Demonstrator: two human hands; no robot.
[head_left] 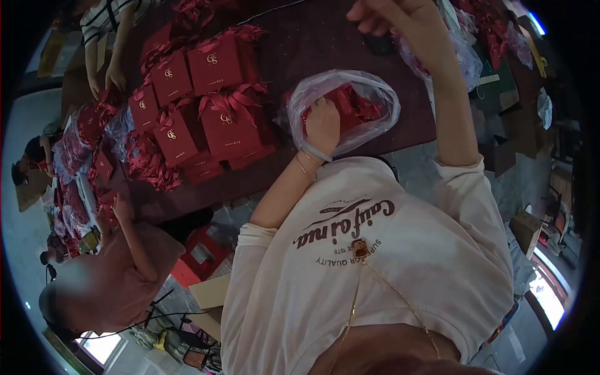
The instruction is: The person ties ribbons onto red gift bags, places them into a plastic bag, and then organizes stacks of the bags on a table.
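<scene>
A clear plastic bag [390, 103] lies with its mouth wide on the table's near side, and red gift bags with ribbons [359, 103] show inside it. My left hand [323, 123] reaches into its left part, fingers curled against a red gift bag with a gold mark; the fingertips are partly hidden. Raised over the table's far side, my right hand [387, 17] has loosely bent fingers with gaps between them, and I see nothing in it. Left of the plastic bag stand stacked red gift bags [240, 128] with gold lettering and red ribbons.
The dark red tablecloth [281, 56] spreads beneath everything. Co-workers' hands [115, 78] touch red pieces at the upper left, and another person [125, 269] sits at the lower left. More plastic bags [465, 59] lie at the upper right. A red box [203, 256] is below the table edge.
</scene>
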